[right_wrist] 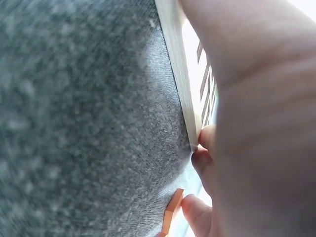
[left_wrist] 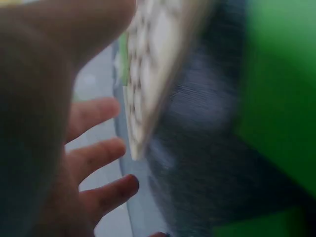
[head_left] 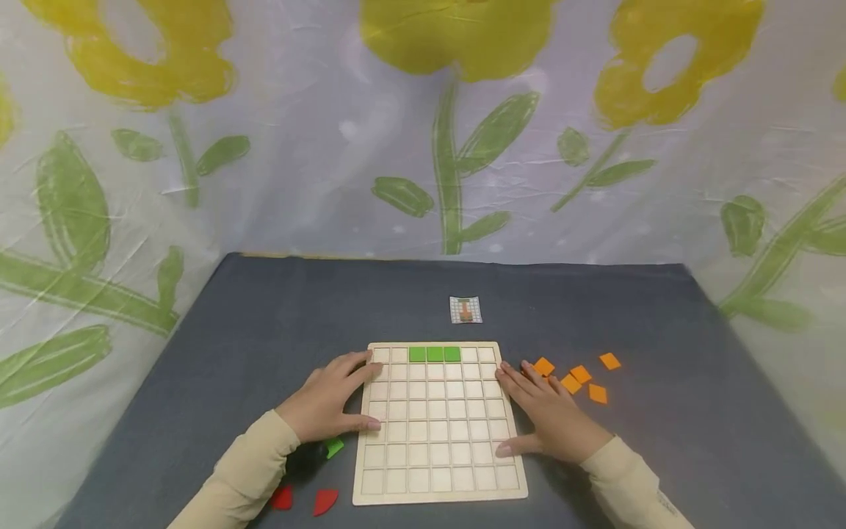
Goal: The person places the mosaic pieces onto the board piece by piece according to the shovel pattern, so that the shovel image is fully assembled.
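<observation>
A pale wooden grid board (head_left: 439, 433) lies on the dark table, with three green square tiles (head_left: 435, 354) set side by side in its far row. My left hand (head_left: 330, 400) spreads along the board's left edge, thumb over the near cells and fingertips by the far corner; its fingers look extended in the left wrist view. On the opposite side, my right hand (head_left: 551, 415) rests with its thumb on the board and its fingertips at the right edge. Orange square tiles (head_left: 571, 383) lie just beyond the right fingers; in the right wrist view one orange tile (right_wrist: 173, 210) is close to a fingertip.
A small printed card (head_left: 465, 310) lies beyond the board. Under the left wrist shows a green piece (head_left: 334, 447), and nearer are two red rounded pieces (head_left: 325, 502). A flower-printed cloth (head_left: 317, 147) hangs behind the table (head_left: 330, 294).
</observation>
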### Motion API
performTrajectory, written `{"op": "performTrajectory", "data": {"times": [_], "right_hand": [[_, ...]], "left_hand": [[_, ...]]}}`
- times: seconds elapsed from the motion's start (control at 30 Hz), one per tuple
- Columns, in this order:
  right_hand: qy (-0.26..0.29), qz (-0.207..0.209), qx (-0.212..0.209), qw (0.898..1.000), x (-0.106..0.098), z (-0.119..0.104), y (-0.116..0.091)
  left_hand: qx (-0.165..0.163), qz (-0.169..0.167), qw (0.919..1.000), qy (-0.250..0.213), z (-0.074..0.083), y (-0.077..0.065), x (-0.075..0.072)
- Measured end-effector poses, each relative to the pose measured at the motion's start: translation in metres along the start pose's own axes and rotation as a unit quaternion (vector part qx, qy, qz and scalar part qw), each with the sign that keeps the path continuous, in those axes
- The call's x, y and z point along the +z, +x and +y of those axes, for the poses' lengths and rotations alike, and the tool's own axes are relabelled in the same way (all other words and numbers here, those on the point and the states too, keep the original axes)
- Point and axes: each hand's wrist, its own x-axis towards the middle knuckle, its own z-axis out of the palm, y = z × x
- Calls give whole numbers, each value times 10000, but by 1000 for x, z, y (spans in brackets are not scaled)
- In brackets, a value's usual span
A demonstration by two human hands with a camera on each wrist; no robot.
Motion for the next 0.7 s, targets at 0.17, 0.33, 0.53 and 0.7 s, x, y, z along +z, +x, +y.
{"op": "performTrajectory", "data": {"times": [0.17, 0.33, 0.53, 0.7], "right_hand": [[-109, 57, -47, 9999, 0, 0, -2], [-256, 204, -132, 9994, -11, 4, 3], [-406, 1233, 419, 9907, -43, 29, -1], [-523, 1702, 1241, 9762, -60, 69, -18]], "left_hand": [[-12, -81, 9999, 100, -4, -5, 10], [46, -67, 9997, 236, -9, -8, 12], [116, -17, 9993, 344, -11, -11, 9], [262, 4, 9993, 279, -12, -4, 15]]}}
